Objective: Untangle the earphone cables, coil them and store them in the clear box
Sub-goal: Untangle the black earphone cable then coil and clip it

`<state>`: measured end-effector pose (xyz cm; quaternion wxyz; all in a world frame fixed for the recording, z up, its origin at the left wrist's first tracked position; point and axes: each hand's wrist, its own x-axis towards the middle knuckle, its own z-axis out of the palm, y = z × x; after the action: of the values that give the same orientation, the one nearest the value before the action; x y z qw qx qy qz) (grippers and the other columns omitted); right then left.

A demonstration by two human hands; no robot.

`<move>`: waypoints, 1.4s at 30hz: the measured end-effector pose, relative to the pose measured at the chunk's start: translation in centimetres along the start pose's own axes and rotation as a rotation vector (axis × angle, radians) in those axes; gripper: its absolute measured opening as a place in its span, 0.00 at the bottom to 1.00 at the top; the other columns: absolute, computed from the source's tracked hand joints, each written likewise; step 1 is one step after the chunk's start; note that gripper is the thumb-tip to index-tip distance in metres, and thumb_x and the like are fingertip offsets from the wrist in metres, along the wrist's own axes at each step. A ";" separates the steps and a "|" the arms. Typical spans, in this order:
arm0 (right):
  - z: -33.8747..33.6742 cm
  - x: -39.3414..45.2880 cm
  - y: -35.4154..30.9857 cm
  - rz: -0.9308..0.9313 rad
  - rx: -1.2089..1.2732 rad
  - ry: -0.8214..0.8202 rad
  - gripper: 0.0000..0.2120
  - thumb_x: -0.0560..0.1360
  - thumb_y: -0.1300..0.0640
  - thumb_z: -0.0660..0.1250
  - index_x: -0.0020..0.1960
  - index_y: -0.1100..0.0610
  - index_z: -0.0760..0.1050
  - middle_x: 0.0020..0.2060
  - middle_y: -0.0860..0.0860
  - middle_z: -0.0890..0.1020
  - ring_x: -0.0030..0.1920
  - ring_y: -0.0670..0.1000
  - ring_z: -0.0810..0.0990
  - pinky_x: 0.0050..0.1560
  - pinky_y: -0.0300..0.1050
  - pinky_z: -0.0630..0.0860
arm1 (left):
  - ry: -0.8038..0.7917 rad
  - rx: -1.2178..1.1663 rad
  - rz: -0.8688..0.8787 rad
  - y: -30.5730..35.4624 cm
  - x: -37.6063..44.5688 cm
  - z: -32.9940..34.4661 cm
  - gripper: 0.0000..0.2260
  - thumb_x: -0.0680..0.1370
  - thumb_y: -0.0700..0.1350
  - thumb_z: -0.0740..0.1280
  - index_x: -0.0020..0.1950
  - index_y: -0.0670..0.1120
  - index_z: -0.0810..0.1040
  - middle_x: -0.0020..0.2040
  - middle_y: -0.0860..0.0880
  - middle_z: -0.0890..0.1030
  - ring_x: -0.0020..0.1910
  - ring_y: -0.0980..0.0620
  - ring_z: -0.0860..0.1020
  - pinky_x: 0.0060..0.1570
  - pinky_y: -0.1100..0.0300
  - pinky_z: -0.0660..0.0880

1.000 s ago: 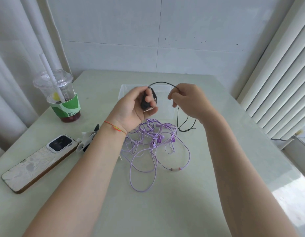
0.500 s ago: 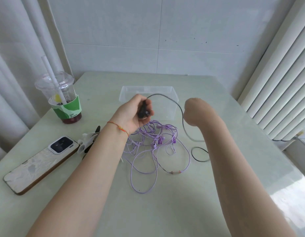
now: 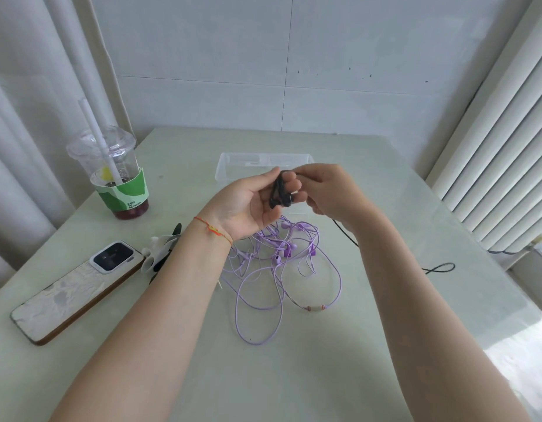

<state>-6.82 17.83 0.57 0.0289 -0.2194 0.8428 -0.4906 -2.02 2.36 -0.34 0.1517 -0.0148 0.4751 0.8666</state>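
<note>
I am coiling the black earphone cable (image 3: 280,190) around my left hand (image 3: 251,202) fingers while my right hand (image 3: 327,190) is pinching the strand above the table (image 3: 385,300), before the clear box (image 3: 233,166). Next wrap needs the loose tail; purple tangle (image 3: 281,263) is waiting.
</note>
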 end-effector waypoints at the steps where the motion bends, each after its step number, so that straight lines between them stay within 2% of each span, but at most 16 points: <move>1: 0.2 -0.1 0.0 0.010 -0.036 -0.010 0.13 0.77 0.63 0.59 0.42 0.53 0.80 0.25 0.46 0.74 0.25 0.44 0.68 0.28 0.35 0.66 | -0.026 -0.052 0.007 0.0 0.0 0.0 0.14 0.81 0.48 0.60 0.45 0.46 0.83 0.42 0.50 0.84 0.46 0.51 0.84 0.25 0.68 0.74; 5: 1.1 -0.1 0.0 0.068 -0.237 -0.117 0.17 0.78 0.58 0.58 0.31 0.56 0.71 0.25 0.46 0.75 0.28 0.49 0.70 0.33 0.42 0.67 | -0.067 -0.209 0.059 -0.1 0.1 0.0 0.12 0.81 0.44 0.60 0.50 0.42 0.83 0.47 0.48 0.85 0.51 0.49 0.84 0.27 0.67 0.76; 8: 1.2 -0.2 -0.1 0.057 -0.333 -0.207 0.19 0.81 0.51 0.58 0.35 0.60 0.73 0.28 0.49 0.77 0.27 0.47 0.71 0.33 0.40 0.68 | -0.029 -0.280 0.124 0.0 0.4 -0.5 0.10 0.81 0.41 0.60 0.55 0.42 0.80 0.54 0.47 0.84 0.57 0.47 0.81 0.33 0.65 0.79; 10: 1.2 -0.2 -0.3 0.028 -0.414 -0.234 0.18 0.81 0.51 0.58 0.38 0.61 0.74 0.30 0.50 0.78 0.23 0.40 0.72 0.29 0.33 0.67 | 0.017 -0.291 0.163 0.0 0.7 -0.8 0.10 0.81 0.41 0.60 0.57 0.42 0.79 0.57 0.47 0.83 0.60 0.47 0.80 0.36 0.64 0.80; 12: 1.4 -0.2 -0.5 0.009 -0.483 -0.243 0.19 0.81 0.51 0.58 0.40 0.63 0.74 0.33 0.55 0.79 0.23 0.38 0.73 0.30 0.34 0.68 | 0.077 -0.255 0.204 -0.1 0.9 -0.9 0.09 0.82 0.41 0.60 0.59 0.44 0.78 0.59 0.48 0.82 0.62 0.49 0.79 0.38 0.64 0.80; 15: 1.6 -0.4 -1.1 -0.019 -0.559 -0.240 0.20 0.81 0.50 0.57 0.40 0.64 0.73 0.34 0.58 0.79 0.28 0.47 0.73 0.36 0.45 0.69 | 0.171 -0.110 0.275 -0.5 1.3 -1.0 0.09 0.82 0.42 0.60 0.58 0.48 0.78 0.58 0.51 0.82 0.60 0.52 0.79 0.39 0.65 0.79; 18: 1.6 -0.8 -1.8 -0.058 -0.589 -0.211 0.15 0.80 0.54 0.59 0.43 0.62 0.77 0.31 0.53 0.76 0.30 0.49 0.71 0.36 0.46 0.67 | 0.260 0.073 0.333 -0.7 1.6 -1.2 0.08 0.82 0.45 0.61 0.56 0.52 0.79 0.55 0.55 0.83 0.57 0.55 0.79 0.40 0.65 0.72; 21: 1.9 -1.3 -2.5 -0.099 -0.615 -0.168 0.12 0.79 0.57 0.60 0.51 0.56 0.82 0.36 0.50 0.77 0.38 0.51 0.73 0.40 0.45 0.70 | 0.294 0.148 0.343 -0.8 1.9 -1.5 0.08 0.82 0.46 0.61 0.54 0.53 0.80 0.55 0.58 0.83 0.56 0.57 0.79 0.45 0.58 0.64; 24: 2.4 -1.6 -3.0 -0.136 -0.628 -0.146 0.12 0.78 0.58 0.61 0.55 0.53 0.81 0.40 0.52 0.80 0.42 0.55 0.77 0.41 0.46 0.72 | 0.305 0.108 0.356 -1.1 2.1 -1.4 0.08 0.81 0.44 0.62 0.53 0.51 0.81 0.53 0.55 0.84 0.56 0.54 0.80 0.53 0.55 0.66; 26: 2.8 -1.6 -3.0 -0.163 -0.628 -0.135 0.13 0.77 0.59 0.60 0.54 0.54 0.81 0.34 0.51 0.77 0.40 0.55 0.77 0.39 0.46 0.72 | 0.302 0.060 0.367 -1.4 2.1 -1.1 0.08 0.81 0.41 0.63 0.53 0.48 0.81 0.53 0.50 0.83 0.54 0.53 0.80 0.59 0.55 0.70; 29: 3.1 -1.3 -2.9 -0.212 -0.634 -0.083 0.11 0.77 0.59 0.59 0.49 0.56 0.81 0.28 0.49 0.69 0.34 0.54 0.70 0.35 0.46 0.69 | 0.295 0.010 0.383 -1.7 2.1 -0.6 0.08 0.79 0.36 0.64 0.55 0.42 0.80 0.54 0.44 0.82 0.51 0.55 0.82 0.53 0.61 0.76; 31: 3.0 -1.1 -2.8 -0.212 -0.612 -0.048 0.10 0.77 0.59 0.60 0.46 0.56 0.81 0.28 0.48 0.69 0.32 0.52 0.68 0.33 0.46 0.67 | 0.310 0.011 0.366 -1.6 2.1 -0.4 0.07 0.79 0.35 0.64 0.53 0.40 0.81 0.48 0.47 0.84 0.42 0.58 0.82 0.47 0.65 0.76; 33: 2.9 -0.9 -2.5 -0.186 -0.571 0.003 0.09 0.76 0.59 0.62 0.42 0.56 0.80 0.28 0.48 0.69 0.30 0.50 0.69 0.30 0.43 0.63 | 0.321 0.038 0.328 -1.5 2.0 -0.1 0.08 0.78 0.34 0.63 0.48 0.40 0.82 0.40 0.50 0.83 0.34 0.59 0.80 0.47 0.64 0.74; 35: 2.6 -0.7 -2.2 -0.158 -0.527 0.075 0.08 0.76 0.58 0.63 0.41 0.54 0.80 0.28 0.46 0.72 0.31 0.51 0.71 0.30 0.42 0.64 | 0.337 0.016 0.282 -1.5 2.0 0.2 0.14 0.78 0.34 0.61 0.37 0.41 0.83 0.32 0.49 0.81 0.33 0.55 0.78 0.47 0.60 0.74; 39: 1.7 -0.1 -1.4 -0.118 -0.531 0.188 0.07 0.75 0.56 0.65 0.45 0.52 0.82 0.30 0.43 0.72 0.37 0.52 0.74 0.34 0.43 0.69 | 0.323 0.041 0.233 -1.4 2.1 -0.1 0.10 0.79 0.37 0.61 0.45 0.40 0.82 0.43 0.44 0.83 0.42 0.49 0.80 0.49 0.55 0.78; 42: 1.2 0.1 -0.9 -0.107 -0.539 0.228 0.06 0.74 0.54 0.66 0.46 0.53 0.82 0.34 0.46 0.74 0.40 0.53 0.76 0.37 0.45 0.74 | 0.326 0.144 0.237 -1.4 2.0 -0.3 0.10 0.79 0.37 0.61 0.47 0.40 0.82 0.44 0.42 0.82 0.40 0.50 0.81 0.48 0.50 0.80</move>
<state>-6.27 16.43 0.77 -0.1512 -0.2069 0.9278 -0.2713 -3.59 3.29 -1.97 -0.0297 -0.0878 0.5526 0.8283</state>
